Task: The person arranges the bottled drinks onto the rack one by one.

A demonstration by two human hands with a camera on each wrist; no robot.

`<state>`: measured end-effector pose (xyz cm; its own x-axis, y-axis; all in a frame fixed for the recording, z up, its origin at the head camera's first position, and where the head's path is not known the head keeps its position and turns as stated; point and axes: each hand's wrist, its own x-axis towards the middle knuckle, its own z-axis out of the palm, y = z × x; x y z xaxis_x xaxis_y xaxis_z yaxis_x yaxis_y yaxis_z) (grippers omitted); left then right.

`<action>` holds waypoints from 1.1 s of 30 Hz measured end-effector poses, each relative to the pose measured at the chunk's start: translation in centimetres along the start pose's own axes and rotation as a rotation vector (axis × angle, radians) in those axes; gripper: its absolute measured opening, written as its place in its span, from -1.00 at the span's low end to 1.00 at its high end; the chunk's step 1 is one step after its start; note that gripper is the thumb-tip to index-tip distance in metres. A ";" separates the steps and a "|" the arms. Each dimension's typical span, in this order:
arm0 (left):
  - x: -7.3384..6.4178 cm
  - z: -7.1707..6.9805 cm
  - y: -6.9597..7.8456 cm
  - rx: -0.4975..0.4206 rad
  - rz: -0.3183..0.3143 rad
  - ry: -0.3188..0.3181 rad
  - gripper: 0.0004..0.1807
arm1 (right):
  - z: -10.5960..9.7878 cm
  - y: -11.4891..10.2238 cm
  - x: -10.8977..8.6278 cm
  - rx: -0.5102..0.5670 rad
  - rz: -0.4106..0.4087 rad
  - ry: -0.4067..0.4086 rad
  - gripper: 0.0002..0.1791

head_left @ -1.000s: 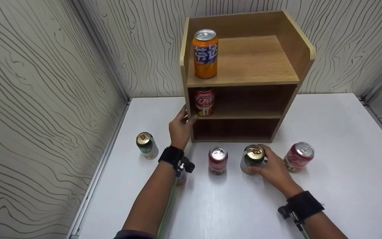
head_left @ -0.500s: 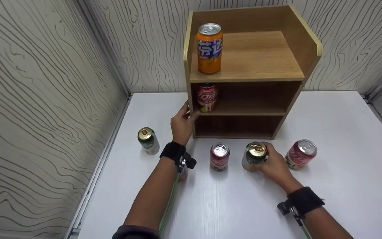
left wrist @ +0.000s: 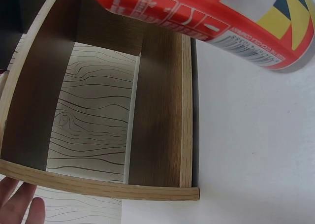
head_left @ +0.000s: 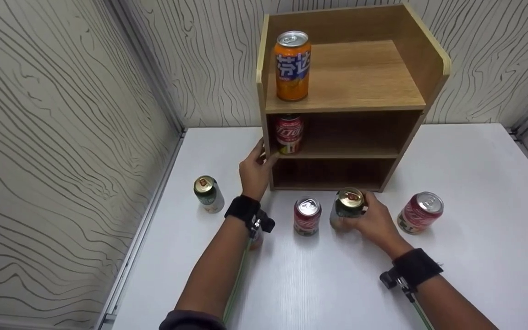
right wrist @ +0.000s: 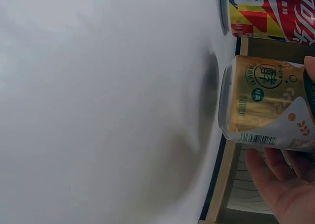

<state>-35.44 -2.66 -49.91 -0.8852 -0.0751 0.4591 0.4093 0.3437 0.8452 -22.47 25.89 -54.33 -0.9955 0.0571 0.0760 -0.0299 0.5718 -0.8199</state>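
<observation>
In the head view my right hand grips a green-topped drink can, thumb on the near side and fingers behind it. The right wrist view shows this can's gold and white label, with its base close over the table and a shadow beside it. My left hand holds the left side panel of the small wooden shelf, its thumb at the front edge and fingers outside the panel. Close to that thumb, a red cola can stands on the middle level. An orange soda can stands on top.
On the white table, a red can stands left of the held can and another red can to its right. A green-topped can stands at the left. Another can is mostly hidden behind my left wrist.
My right hand has shifted the green-topped can a little left and toward the shelf. The left hand keeps its place on the side panel. The head view has shifted slightly.
</observation>
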 end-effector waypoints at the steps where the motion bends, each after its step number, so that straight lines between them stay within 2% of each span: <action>1: 0.0 0.0 0.0 -0.002 -0.005 -0.002 -0.33 | 0.0 -0.2 0.3 -0.004 -0.010 0.003 0.00; 6: 0.1 0.1 0.2 -0.013 -0.007 -0.010 -0.33 | 0.1 -1.3 1.9 -0.032 -0.032 0.000 0.08; 11: 0.1 0.1 0.1 -0.003 0.024 -0.002 -0.33 | 0.5 -2.1 3.3 -0.052 -0.053 -0.004 0.08; 24: 0.1 0.0 -0.3 -0.009 0.026 0.013 -0.35 | 2.2 -3.0 6.5 0.002 -0.081 -0.006 0.06; 33: 0.0 0.1 0.1 -0.027 0.024 0.011 -0.34 | 3.4 -3.6 8.3 -0.003 -0.084 -0.023 0.00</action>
<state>-35.43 -2.55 -49.89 -0.8725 -0.0773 0.4824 0.4364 0.3206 0.8407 -30.96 21.50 -52.65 -0.9913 -0.0097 0.1315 -0.1130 0.5766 -0.8092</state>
